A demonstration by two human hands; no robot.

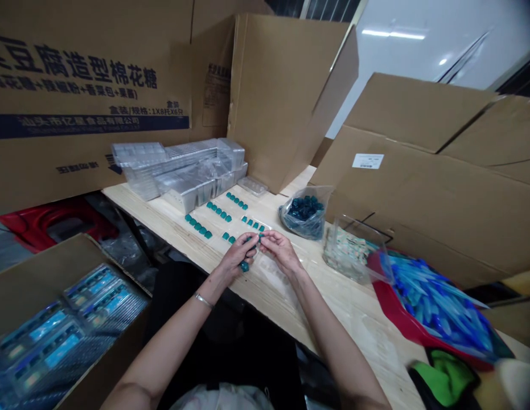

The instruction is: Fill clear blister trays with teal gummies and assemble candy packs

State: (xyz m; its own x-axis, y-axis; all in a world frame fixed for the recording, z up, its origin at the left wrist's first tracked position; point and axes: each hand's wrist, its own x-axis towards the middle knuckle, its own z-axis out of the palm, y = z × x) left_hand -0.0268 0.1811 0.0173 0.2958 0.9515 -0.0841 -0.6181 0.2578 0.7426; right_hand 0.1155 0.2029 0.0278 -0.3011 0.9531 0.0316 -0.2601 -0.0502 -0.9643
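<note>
My left hand (240,253) is closed, with a dark teal faceted piece (245,266) showing below its curled fingers. My right hand (282,250) meets it fingertip to fingertip and pinches a small teal piece (261,236). Whether more pieces sit inside the left palm is hidden. Just beyond the hands, short rows of teal pieces (198,226) lie on the pale wooden table (171,222). One row (253,224) rests on or in a clear plastic tray, partly behind my fingers. A clear bag of dark teal pieces (306,209) stands to the right, beyond my right hand.
Stacked clear plastic trays (188,171) stand at the back left. On the right are a clear box of small pale pieces (348,250) and a red basin (386,302) of blue pointed pieces. Cardboard boxes (286,85) wall the back. An open carton (115,347) of packs stands lower left.
</note>
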